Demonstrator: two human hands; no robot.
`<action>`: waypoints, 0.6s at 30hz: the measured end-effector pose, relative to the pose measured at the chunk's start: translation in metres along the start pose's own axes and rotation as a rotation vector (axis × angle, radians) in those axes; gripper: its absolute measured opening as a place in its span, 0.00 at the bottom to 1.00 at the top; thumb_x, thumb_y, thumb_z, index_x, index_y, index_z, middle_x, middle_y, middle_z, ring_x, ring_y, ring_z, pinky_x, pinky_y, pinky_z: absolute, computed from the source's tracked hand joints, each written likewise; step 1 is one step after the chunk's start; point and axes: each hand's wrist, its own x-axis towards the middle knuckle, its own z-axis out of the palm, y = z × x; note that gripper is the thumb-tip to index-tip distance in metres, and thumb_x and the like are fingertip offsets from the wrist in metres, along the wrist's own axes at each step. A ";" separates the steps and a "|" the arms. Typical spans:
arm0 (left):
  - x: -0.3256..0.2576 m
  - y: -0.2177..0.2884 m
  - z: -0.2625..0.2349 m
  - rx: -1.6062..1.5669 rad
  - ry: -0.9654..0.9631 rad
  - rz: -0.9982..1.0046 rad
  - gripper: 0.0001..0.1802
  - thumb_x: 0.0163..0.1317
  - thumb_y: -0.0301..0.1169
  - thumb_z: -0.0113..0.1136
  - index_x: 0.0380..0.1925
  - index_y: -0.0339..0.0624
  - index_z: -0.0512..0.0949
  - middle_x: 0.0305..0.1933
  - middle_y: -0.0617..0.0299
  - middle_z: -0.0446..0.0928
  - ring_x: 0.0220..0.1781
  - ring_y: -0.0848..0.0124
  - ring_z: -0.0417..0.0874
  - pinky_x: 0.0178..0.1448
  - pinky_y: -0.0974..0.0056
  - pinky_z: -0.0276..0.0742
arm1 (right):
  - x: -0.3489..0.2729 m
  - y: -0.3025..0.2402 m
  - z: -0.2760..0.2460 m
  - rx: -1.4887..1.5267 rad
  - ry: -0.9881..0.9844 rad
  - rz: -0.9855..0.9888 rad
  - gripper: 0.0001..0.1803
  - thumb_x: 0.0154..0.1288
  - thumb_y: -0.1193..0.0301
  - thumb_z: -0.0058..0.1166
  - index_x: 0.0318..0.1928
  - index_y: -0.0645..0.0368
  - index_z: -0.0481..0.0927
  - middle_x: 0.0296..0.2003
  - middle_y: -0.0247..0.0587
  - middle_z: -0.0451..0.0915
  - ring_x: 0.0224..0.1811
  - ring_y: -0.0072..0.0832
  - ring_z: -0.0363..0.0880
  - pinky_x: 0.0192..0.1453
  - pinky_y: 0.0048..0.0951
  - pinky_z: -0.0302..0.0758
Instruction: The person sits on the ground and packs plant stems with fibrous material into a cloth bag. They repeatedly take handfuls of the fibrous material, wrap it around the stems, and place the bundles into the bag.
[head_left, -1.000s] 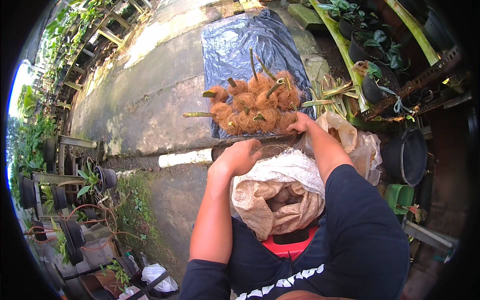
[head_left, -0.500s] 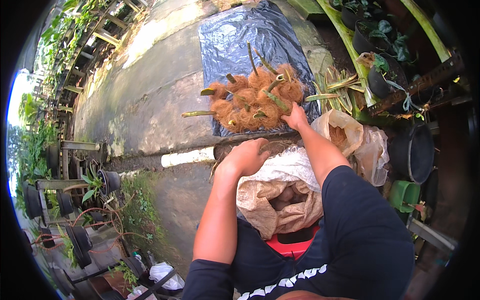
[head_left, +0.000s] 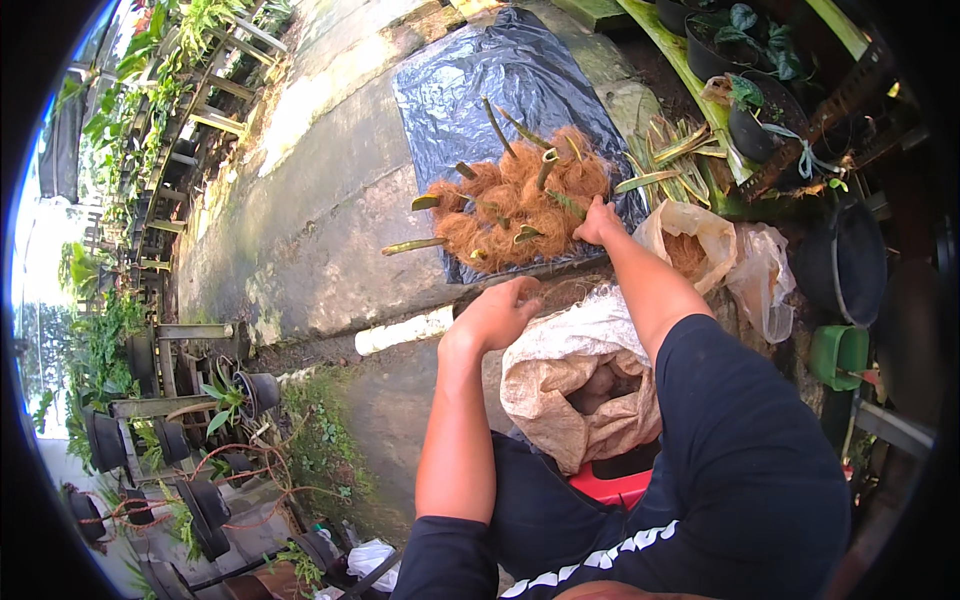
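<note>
A cluster of brown coconut-fibre balls (head_left: pixel 485 232) with green stem cuttings standing out of them lies on a black plastic sheet (head_left: pixel 455 100). At the cluster's right edge, my right hand (head_left: pixel 602 224) is closed on a fibre-wrapped cutting (head_left: pixel 568 206); its fingertips are partly hidden against the fibre. My left hand (head_left: pixel 497 314) hovers nearer to me, above the edge of a woven sack, fingers loosely bent and nothing in them. The open white-and-tan sack (head_left: pixel 540 405) stands between my legs, with brownish stuff inside that I cannot make out.
Right of the sack sit a plastic bag of fibre (head_left: pixel 700 228), a black bucket (head_left: pixel 845 262) and a green container (head_left: pixel 838 357). Cut leaves (head_left: pixel 680 165) lie beside the sheet. A white pipe (head_left: pixel 405 331) is at the left. Potted plants on racks (head_left: pixel 262 393) line the left side.
The whole view has shifted a little, so the scene sits slightly farther right. Both hands keep nearly the same places, the right one at the fibre cluster's edge.
</note>
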 end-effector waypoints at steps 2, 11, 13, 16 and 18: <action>-0.006 -0.003 -0.003 -0.045 0.059 0.021 0.27 0.74 0.40 0.58 0.69 0.39 0.75 0.63 0.42 0.82 0.66 0.51 0.83 0.69 0.54 0.77 | 0.000 -0.001 -0.005 -0.052 0.043 0.012 0.66 0.49 0.57 0.81 0.80 0.61 0.50 0.72 0.66 0.65 0.72 0.57 0.73 0.73 0.48 0.76; -0.028 -0.033 0.007 0.058 -0.011 -0.050 0.29 0.75 0.44 0.57 0.71 0.45 0.75 0.69 0.48 0.80 0.71 0.54 0.80 0.72 0.54 0.75 | -0.056 -0.024 -0.054 -0.344 -0.013 -0.147 0.26 0.61 0.68 0.62 0.61 0.61 0.85 0.66 0.51 0.81 0.69 0.45 0.80 0.70 0.42 0.79; -0.024 -0.036 0.012 0.123 -0.005 -0.008 0.27 0.71 0.43 0.59 0.66 0.45 0.79 0.66 0.46 0.82 0.68 0.53 0.82 0.71 0.54 0.76 | -0.091 -0.027 -0.057 -0.224 0.017 -0.109 0.27 0.62 0.68 0.61 0.63 0.61 0.84 0.66 0.53 0.80 0.70 0.46 0.79 0.70 0.42 0.79; -0.012 -0.029 0.024 0.167 -0.056 0.006 0.26 0.70 0.43 0.58 0.64 0.45 0.81 0.66 0.47 0.82 0.67 0.53 0.82 0.70 0.53 0.77 | -0.137 -0.034 -0.061 -0.230 -0.084 -0.152 0.21 0.64 0.68 0.60 0.55 0.64 0.87 0.57 0.55 0.86 0.59 0.44 0.87 0.62 0.42 0.84; -0.005 -0.025 0.045 0.171 0.004 0.002 0.22 0.69 0.39 0.58 0.59 0.42 0.84 0.61 0.45 0.84 0.65 0.51 0.84 0.67 0.52 0.79 | -0.159 -0.024 -0.053 -0.138 -0.059 -0.146 0.16 0.65 0.68 0.60 0.47 0.66 0.89 0.47 0.55 0.89 0.47 0.42 0.92 0.53 0.41 0.87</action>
